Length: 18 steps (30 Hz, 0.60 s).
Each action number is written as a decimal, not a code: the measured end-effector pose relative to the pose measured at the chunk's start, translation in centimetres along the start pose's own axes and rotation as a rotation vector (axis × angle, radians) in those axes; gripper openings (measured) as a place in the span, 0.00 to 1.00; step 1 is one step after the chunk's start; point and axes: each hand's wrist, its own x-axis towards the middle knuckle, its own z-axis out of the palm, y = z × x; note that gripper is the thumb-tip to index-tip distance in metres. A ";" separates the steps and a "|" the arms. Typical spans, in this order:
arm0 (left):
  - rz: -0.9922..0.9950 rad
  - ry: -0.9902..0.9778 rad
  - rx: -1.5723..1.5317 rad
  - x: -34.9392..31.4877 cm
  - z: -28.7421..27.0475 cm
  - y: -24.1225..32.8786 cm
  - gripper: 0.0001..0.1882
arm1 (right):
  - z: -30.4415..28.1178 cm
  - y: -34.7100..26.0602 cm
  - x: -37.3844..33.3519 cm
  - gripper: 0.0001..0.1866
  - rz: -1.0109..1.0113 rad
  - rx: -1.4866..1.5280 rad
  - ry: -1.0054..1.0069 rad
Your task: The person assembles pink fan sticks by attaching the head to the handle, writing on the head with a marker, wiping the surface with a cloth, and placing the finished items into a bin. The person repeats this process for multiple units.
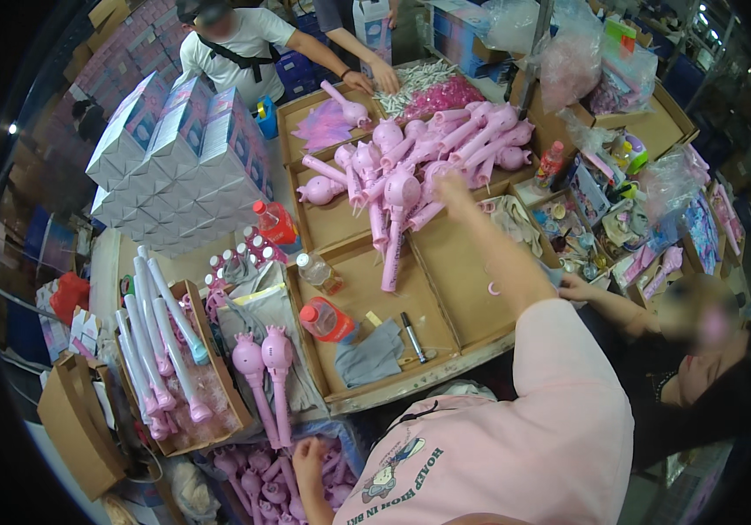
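Note:
My right hand (452,192) reaches into a heap of pink toy wands (401,188) on the wooden table tray, its fingers closed round one wand in the pile. The wands have round heads with small crown-like tops and long handles. My left hand (309,457) is low at the near left, fingers curled. It is close beside the handle ends of two pink wands (277,354) that lie side by side on grey cloth. Whatever its fingers hold is hidden. Below it, more pink wands (257,486) fill a lined bin.
A red-capped bottle (327,319), grey cloth (371,354) and black marker (412,337) lie in the near tray. Stacked boxes (178,157) rise at left, above a carton of light wands (152,341). Co-workers' hands (371,80) reach into small parts at the back; another person sits right.

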 end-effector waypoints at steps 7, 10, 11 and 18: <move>-0.313 0.075 1.066 2.1 -2.0 -15.6 0.05 | 2.0 0.5 -18.4 0.10 0.183 -0.352 -0.505; -0.265 0.040 1.117 5.3 1.0 -18.8 0.05 | 0.9 -0.2 -23.1 0.12 0.263 -0.517 -0.600; -0.248 0.030 1.114 6.2 2.0 -19.5 0.05 | 0.3 -0.5 -24.3 0.12 0.261 -0.539 -0.594; -0.191 0.031 1.065 9.5 5.1 -22.9 0.05 | -1.3 -0.1 -29.8 0.14 0.304 -0.718 -0.582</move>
